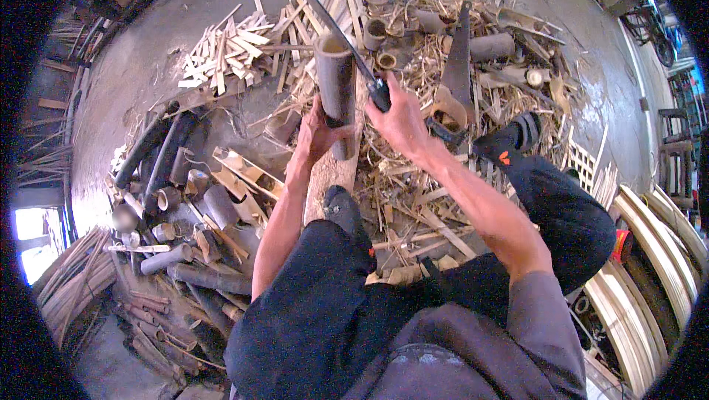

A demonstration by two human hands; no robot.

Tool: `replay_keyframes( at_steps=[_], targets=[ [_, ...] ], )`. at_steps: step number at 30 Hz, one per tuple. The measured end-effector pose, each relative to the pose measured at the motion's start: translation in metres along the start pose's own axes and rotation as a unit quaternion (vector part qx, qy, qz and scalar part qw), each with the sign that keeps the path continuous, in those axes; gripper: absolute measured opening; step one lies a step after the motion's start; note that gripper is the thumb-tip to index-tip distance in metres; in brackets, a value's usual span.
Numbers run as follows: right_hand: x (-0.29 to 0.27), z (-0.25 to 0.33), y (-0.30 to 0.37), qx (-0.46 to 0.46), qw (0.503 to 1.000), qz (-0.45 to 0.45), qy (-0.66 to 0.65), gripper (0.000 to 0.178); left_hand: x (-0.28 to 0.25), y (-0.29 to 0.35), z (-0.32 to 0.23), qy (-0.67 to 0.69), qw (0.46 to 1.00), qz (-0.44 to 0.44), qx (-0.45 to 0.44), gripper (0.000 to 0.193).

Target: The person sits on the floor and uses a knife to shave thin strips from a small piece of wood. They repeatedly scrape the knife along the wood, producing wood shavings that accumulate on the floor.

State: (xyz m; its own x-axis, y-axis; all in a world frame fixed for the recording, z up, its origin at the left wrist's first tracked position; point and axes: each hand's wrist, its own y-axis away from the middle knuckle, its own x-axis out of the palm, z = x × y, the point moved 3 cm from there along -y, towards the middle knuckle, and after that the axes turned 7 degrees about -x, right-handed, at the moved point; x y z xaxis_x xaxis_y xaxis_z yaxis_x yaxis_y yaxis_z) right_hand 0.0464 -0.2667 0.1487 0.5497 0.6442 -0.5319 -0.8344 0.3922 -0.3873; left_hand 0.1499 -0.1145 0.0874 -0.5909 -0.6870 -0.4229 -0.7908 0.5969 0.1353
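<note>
My left hand [316,134] is wrapped round the lower part of a thick brown bamboo tube [335,79], which stands nearly upright with its hollow end up. My right hand [402,121] grips the black handle of a long-bladed knife [341,36]. The blade slants up and to the left, passing by the tube's upper rim; whether it touches the rim I cannot tell. Beneath the tube lies a pale wooden beam [330,182], with my shod foot beside its near end.
A handsaw [459,64] rests to the right on shavings and bamboo pieces. Split pale strips [229,53] lie piled at the far left. Dark bamboo lengths [151,141] and cut tubes heap up on the left. Long curved slats [628,319] stand at the lower right.
</note>
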Motion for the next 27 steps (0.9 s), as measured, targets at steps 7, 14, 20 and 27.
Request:
replay_keyframes(
  at_steps=[7, 14, 20, 27],
  targets=[
    [-0.026, -0.025, -0.019, -0.153, 0.975, -0.036, 0.158, 0.041, 0.016, -0.012, 0.009, 0.065, 0.997, 0.002, 0.050, 0.082],
    [-0.077, 0.009, 0.028, -0.045, 0.993, -0.088, 0.057, 0.030, 0.005, -0.011, 0.019, 0.001, 1.000, 0.003, 0.029, 0.079],
    [-0.075, 0.006, 0.077, 0.160, 0.986, -0.033, 0.000, 0.038, -0.029, 0.006, 0.015, 0.204, 0.973, -0.107, -0.013, 0.076],
    [-0.053, 0.016, 0.089, 0.149, 0.987, 0.032, -0.047, 0.029, -0.070, 0.005, 0.012, 0.407, 0.906, -0.112, 0.025, 0.085]
  ],
)
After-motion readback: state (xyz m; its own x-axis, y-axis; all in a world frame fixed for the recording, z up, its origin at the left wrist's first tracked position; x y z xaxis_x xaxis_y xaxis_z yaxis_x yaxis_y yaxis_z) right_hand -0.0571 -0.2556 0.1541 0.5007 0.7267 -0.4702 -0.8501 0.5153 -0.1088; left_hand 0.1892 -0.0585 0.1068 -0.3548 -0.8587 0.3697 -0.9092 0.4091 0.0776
